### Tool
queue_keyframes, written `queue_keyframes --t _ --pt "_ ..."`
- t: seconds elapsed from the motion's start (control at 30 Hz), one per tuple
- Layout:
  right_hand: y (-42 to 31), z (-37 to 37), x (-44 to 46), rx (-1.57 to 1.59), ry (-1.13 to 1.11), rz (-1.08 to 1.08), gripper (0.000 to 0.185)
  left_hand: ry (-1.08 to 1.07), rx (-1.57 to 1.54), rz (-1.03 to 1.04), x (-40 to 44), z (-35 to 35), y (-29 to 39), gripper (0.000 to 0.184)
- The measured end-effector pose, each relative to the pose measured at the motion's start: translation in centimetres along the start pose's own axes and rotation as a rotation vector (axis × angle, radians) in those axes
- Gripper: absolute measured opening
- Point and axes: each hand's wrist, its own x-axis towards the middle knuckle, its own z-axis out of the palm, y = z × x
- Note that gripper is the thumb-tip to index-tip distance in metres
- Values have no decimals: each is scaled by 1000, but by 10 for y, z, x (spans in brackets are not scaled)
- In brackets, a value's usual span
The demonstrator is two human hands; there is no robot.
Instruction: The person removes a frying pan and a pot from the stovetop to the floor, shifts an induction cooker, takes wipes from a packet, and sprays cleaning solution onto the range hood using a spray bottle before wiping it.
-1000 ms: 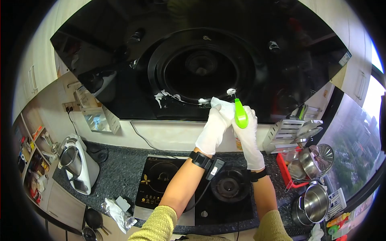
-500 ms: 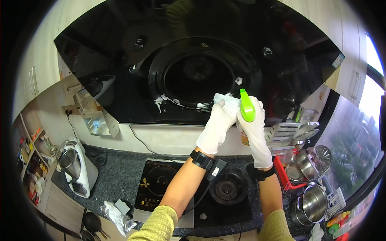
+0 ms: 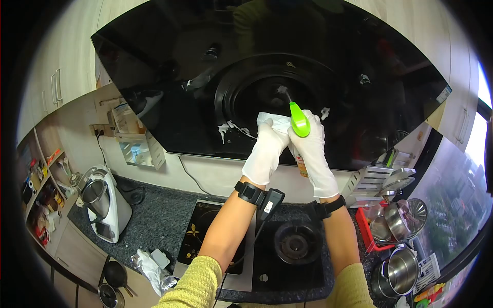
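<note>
My right hand, in a white glove, is closed around a spray bottle with a bright green spray head. The bottle's orange-labelled body shows below the glove. A whitish streak runs from the nozzle to the middle of a glossy black range hood. My left hand, gloved as well, grips a pale folded cloth right beside the spray head. White foam clings to the hood's lower left, and another foam patch sits right of my right hand.
Below my arms are a black induction cooktop and a gas burner. A white kitchen appliance stands left on the dark counter. At the right are a red basket, steel pots and a dish rack.
The view has shifted, so the hood sits farther right. Both hands have moved a little left relative to the hood, and a whitish streak now shows in front of the nozzle.
</note>
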Motion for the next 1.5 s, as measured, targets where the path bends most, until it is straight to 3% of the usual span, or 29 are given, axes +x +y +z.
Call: queue_keyframes --t 0.1,0.2,0.33,0.5,0.63,0.83,0.93,1.13,1.3,1.5 --pt "-2 4 5 23 -16 13 36 -45 63 -8 36 -27 18 57" --pt "4 11 7 115 -5 -18 42 3 54 23 6 1 8 59" --pt "-11 12 14 72 24 -72 47 -44 11 -18 25 -15 27 59" --pt "-26 16 13 18 -63 -64 38 -142 106 52 60 -42 52 56" --pt "-40 15 19 -63 -147 -54 31 -95 106 71 44 -29 51 54" --pt "-34 21 9 -92 -212 22 28 -44 124 76 24 -18 51 56" --pt "-29 23 8 -30 -220 -73 45 -83 136 35 31 -28 54 57" --pt "-17 25 -1 -125 -211 -46 35 32 94 72 19 -26 44 54" --pt "23 7 -24 166 -58 125 44 128 55 139 18 -31 33 49" --pt "38 7 -20 287 -189 356 47 209 124 161 23 -26 21 49"
